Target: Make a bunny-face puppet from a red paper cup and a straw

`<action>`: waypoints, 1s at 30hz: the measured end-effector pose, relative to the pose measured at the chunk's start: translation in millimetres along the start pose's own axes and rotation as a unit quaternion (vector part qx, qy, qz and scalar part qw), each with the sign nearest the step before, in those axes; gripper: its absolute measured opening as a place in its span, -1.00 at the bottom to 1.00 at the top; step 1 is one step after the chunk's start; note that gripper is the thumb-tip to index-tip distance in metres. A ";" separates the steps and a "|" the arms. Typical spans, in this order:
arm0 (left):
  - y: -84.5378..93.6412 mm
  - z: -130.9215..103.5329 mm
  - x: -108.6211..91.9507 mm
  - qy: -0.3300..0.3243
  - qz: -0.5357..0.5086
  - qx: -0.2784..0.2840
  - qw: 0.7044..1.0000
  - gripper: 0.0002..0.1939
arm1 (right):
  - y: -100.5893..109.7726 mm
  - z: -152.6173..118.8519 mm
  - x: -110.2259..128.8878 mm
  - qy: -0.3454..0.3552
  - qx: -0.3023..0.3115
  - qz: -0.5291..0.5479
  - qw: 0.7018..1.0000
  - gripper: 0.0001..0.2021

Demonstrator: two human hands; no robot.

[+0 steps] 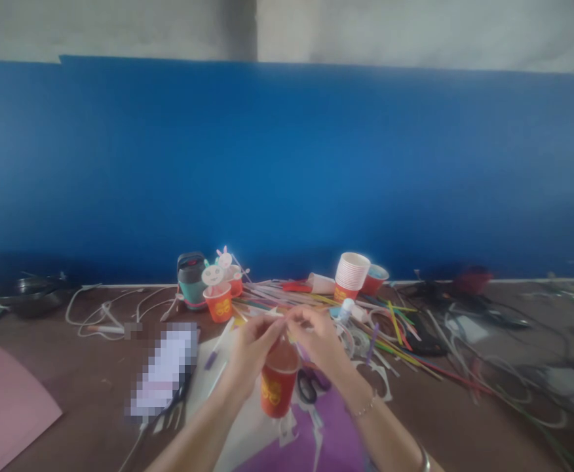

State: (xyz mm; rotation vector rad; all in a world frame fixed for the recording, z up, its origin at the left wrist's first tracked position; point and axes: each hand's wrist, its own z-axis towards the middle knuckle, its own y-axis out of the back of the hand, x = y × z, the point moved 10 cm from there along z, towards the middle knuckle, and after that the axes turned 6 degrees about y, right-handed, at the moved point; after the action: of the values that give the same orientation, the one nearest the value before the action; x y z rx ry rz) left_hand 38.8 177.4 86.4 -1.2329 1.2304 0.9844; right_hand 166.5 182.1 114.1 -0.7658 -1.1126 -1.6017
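Note:
Both hands meet above a red paper cup (277, 387) with yellow print, which stands near the middle of the table. My left hand (252, 351) has its thumb and fingers pinched together over the cup's rim. From the right, my right hand (319, 341) pinches at the same spot, fingertips nearly touching those of the left. Whatever lies between the fingertips is too small and blurred to make out. Black-handled scissors (307, 387) lie just right of the cup, on purple paper (329, 432) over a white sheet (248, 426).
Decorated red cups (219, 303) and a teal container (192, 282) stand behind at left. Stacked cups (350, 275) stand behind at right, beside scattered colourful strips (400, 324). A phone (166, 370) with a cable and pink paper (6, 410) lie at left.

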 end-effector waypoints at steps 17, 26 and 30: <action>-3.9 4.9 16.2 0.065 -0.095 0.060 0.992 -0.64 | 5.2 -1.7 -5.7 -0.085 0.048 0.050 0.994 -0.79; 6.3 -0.5 -4.0 -0.011 -0.071 -0.009 0.997 -0.78 | 8.9 -2.2 3.8 -0.065 0.042 0.025 0.997 -0.78; 6.7 -4.5 -16.5 -0.069 0.001 -0.038 0.997 -0.84 | 13.6 -2.3 5.7 -0.056 0.009 0.019 0.998 -0.77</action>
State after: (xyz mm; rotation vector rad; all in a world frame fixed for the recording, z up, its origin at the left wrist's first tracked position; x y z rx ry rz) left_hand 29.7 175.3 102.2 -1.2023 1.0940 1.1079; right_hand 177.9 176.7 122.2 -0.8694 -1.1846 -1.5311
